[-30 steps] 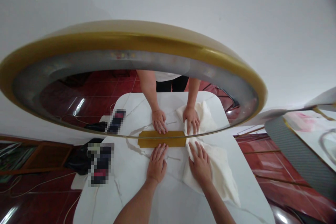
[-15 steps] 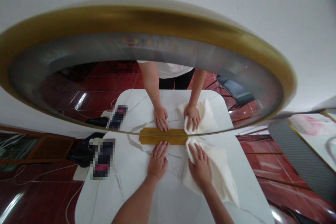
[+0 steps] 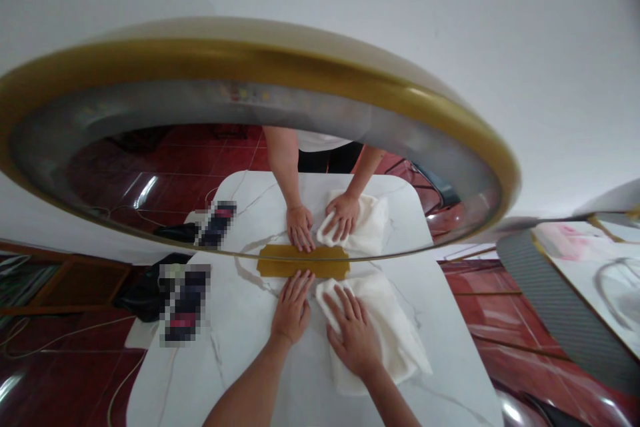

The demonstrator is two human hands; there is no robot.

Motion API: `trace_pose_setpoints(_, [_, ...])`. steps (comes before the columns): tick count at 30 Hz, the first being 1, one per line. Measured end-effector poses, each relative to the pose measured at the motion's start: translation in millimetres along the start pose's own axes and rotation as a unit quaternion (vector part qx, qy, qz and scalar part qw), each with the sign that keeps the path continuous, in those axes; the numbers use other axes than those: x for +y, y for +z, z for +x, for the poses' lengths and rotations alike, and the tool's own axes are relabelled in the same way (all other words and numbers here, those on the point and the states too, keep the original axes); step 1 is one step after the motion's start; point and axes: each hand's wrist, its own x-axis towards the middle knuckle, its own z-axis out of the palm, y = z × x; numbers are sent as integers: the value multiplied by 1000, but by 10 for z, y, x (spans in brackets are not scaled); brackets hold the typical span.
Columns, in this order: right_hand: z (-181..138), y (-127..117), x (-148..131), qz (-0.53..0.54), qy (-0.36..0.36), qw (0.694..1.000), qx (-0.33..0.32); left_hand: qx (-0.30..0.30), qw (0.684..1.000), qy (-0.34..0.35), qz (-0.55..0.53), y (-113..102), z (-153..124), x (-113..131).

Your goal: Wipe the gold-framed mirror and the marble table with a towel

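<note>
A round mirror with a gold rim (image 3: pixel 280 53) stands on a gold base plate (image 3: pixel 325 269) on the white marbled table (image 3: pixel 235 373). The fingertips of my left hand (image 3: pixel 293 313) rest at the front edge of the base plate, fingers stretched out. My right hand (image 3: pixel 357 337) lies flat with spread fingers on a white cloth (image 3: pixel 395 327), pressing it to the tabletop in front of the plate's right end. Part of the cloth is hidden under that hand. The glass reflects both hands, the cloth and the table.
A blurred-out dark item (image 3: pixel 187 303) lies on the table's left side, with a black bag (image 3: pixel 143 293) beyond it. Cables run along the red tiled floor (image 3: pixel 65 367). At right stands another surface with a grey ribbed edge (image 3: pixel 555 300).
My right hand has slid the cloth left and toward me, away from the base plate's right end. My left hand stays at the plate. The view has shifted slightly.
</note>
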Motion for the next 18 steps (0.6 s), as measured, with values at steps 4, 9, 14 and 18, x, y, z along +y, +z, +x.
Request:
trace_pose_setpoints(4, [-231, 56, -287, 76, 34, 996, 31, 11, 1000, 11, -17, 6, -3, -3])
trace_pose_setpoints(9, [-575, -94, -411, 135, 59, 988, 49, 10, 998, 18, -62, -6, -12, -2])
trace_pose_setpoints(14, [-837, -147, -173, 12, 51, 997, 50, 18, 991, 32, -127, -67, -4, -54])
trace_pose_setpoints(18, [-975, -13, -31, -45, 26, 997, 52, 45, 993, 33, -101, -179, -114, 164])
